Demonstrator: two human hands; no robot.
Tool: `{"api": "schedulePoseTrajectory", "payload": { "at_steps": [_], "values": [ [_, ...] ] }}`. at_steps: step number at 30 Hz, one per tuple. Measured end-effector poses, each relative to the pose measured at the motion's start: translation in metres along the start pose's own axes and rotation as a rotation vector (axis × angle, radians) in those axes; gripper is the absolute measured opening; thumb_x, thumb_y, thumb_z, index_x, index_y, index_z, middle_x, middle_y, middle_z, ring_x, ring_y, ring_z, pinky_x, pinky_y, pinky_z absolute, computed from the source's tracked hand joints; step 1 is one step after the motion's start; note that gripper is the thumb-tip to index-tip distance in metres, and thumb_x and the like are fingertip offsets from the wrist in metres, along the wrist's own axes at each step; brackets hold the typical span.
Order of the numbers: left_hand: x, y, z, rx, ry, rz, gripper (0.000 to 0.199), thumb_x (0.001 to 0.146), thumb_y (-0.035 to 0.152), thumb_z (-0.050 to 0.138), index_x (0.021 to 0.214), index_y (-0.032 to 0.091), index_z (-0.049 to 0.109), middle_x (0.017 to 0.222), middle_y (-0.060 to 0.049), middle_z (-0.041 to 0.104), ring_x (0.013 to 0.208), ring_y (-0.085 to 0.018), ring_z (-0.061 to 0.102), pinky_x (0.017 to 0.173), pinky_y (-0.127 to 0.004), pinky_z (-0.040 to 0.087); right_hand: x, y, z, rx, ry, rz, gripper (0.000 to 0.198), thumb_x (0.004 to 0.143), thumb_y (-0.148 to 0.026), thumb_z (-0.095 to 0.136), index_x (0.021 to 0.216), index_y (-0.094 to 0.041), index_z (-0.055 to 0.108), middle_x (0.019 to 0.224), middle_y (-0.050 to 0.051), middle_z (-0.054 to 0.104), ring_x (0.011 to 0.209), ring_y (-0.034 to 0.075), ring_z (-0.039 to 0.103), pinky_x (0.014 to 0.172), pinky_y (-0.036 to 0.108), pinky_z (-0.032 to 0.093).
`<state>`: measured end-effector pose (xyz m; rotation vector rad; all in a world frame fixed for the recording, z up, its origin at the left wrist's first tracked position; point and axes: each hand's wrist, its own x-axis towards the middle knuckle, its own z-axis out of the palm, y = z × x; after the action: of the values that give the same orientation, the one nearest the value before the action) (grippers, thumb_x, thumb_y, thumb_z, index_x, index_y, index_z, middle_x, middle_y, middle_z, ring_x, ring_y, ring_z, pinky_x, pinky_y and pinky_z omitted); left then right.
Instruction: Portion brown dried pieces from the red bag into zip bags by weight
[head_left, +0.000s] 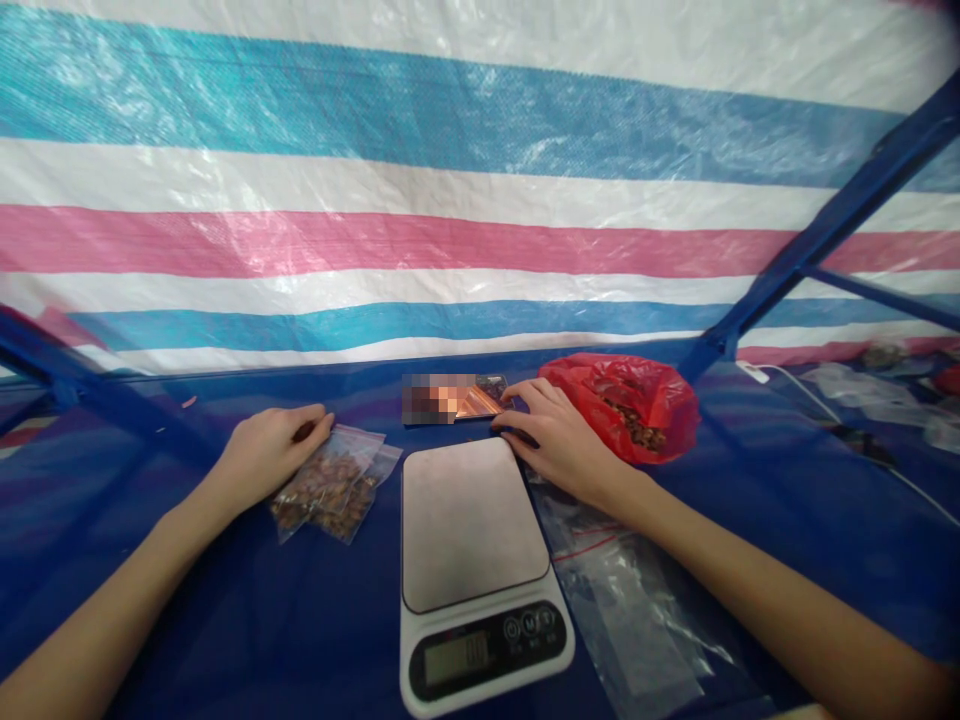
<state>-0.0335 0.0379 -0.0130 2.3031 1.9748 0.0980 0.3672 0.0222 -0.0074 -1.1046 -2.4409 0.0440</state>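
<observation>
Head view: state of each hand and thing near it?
Silver-and-white digital scale: on, digits faintly showing.
Clear zip bags of brown pieces: filled, overlapping.
Clear plastic bags beside scale: flat, apparently unfilled.
Red plastic bag: open, brown pieces inside.
Black rectangular phone: screen lit, partly pixelated.
Left hand: fingers curled at filled bags.
Right hand: fingers spread, beside scale and phone.
</observation>
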Motion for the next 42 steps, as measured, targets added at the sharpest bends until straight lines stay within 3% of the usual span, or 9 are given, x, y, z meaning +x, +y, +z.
{"api": "schedulePoseTrajectory", "payload": {
  "at_steps": [8,14,17,24,29,33,37,39,42],
  "values": [
    [-0.001,0.001,0.000,-0.008,0.016,-0.004,0.047,0.100,0.058,0.032,0.079,0.025,0.057,0.072,-0.006,0.066,0.073,-0.026,0.064,0.066,-0.033,0.029,-0.011,0.003,0.008,-0.019,0.095,-0.013,0.014,0.099,-0.016,0.070,0.096,-0.021,0.083,0.127,0.016,0.071,0.121,0.034,0.061,0.100,0.054,0.056],
    [-0.001,0.000,0.000,0.004,0.000,-0.010,0.047,0.101,0.059,0.031,0.079,0.025,0.055,0.072,-0.006,0.065,0.073,-0.026,0.064,0.067,-0.033,0.029,-0.011,0.005,0.000,0.098,0.385,-0.002,0.012,0.100,-0.015,0.069,0.104,-0.022,0.078,0.119,0.012,0.073,0.114,0.029,0.065,0.101,0.049,0.055],
    [-0.001,-0.001,0.000,0.002,0.004,-0.009,0.047,0.101,0.058,0.032,0.080,0.025,0.056,0.072,-0.005,0.065,0.073,-0.025,0.063,0.067,-0.032,0.029,-0.013,0.009,-0.009,0.143,0.465,0.052,0.011,0.101,-0.016,0.069,0.106,-0.024,0.075,0.110,0.009,0.075,0.108,0.027,0.067,0.098,0.046,0.054],
    [-0.002,-0.002,0.001,-0.003,0.000,-0.022,0.046,0.102,0.056,0.034,0.082,0.024,0.060,0.073,-0.005,0.066,0.074,-0.024,0.063,0.067,-0.031,0.028,-0.015,0.020,-0.014,0.198,0.416,0.073,0.011,0.097,-0.012,0.068,0.098,-0.023,0.071,0.095,0.005,0.076,0.093,0.025,0.068,0.090,0.043,0.054],
    [-0.002,-0.004,0.002,-0.027,0.020,-0.006,0.045,0.103,0.055,0.038,0.081,0.022,0.059,0.071,-0.004,0.065,0.073,-0.023,0.061,0.067,-0.030,0.026,-0.016,0.015,-0.015,0.190,0.374,0.074,0.013,0.096,-0.015,0.068,0.100,-0.025,0.075,0.099,0.006,0.077,0.099,0.027,0.070,0.095,0.046,0.054],
    [-0.002,-0.005,0.003,-0.030,0.014,-0.012,0.044,0.103,0.054,0.038,0.079,0.023,0.057,0.069,-0.003,0.064,0.071,-0.022,0.060,0.067,-0.032,0.027,-0.016,0.010,-0.029,0.162,0.453,0.099,0.020,0.098,-0.015,0.063,0.104,-0.027,0.079,0.104,0.006,0.079,0.103,0.028,0.071,0.097,0.048,0.055],
    [-0.001,-0.006,0.004,-0.035,0.020,0.002,0.045,0.102,0.056,0.037,0.078,0.023,0.057,0.069,-0.004,0.063,0.070,-0.022,0.060,0.067,-0.032,0.028,-0.019,0.031,-0.050,0.086,0.571,0.236,0.026,0.093,-0.012,0.058,0.084,-0.027,0.076,0.093,0.007,0.077,0.095,0.029,0.073,0.092,0.045,0.057],
    [-0.001,-0.007,0.004,-0.044,0.025,0.010,0.045,0.102,0.056,0.037,0.078,0.023,0.057,0.069,-0.004,0.063,0.069,-0.022,0.060,0.067,-0.032,0.028,-0.022,0.056,-0.054,0.060,0.480,0.335,0.025,0.089,-0.010,0.056,0.078,-0.025,0.073,0.085,0.006,0.076,0.087,0.028,0.074,0.087,0.043,0.059],
    [-0.001,-0.006,0.003,-0.054,0.036,0.018,0.046,0.101,0.058,0.036,0.077,0.024,0.057,0.069,-0.004,0.063,0.068,-0.022,0.060,0.066,-0.033,0.029,-0.029,0.096,-0.048,0.021,0.106,0.330,0.021,0.085,-0.012,0.060,0.091,-0.021,0.078,0.097,0.009,0.081,0.091,0.030,0.077,0.087,0.043,0.060]
  ]
}}
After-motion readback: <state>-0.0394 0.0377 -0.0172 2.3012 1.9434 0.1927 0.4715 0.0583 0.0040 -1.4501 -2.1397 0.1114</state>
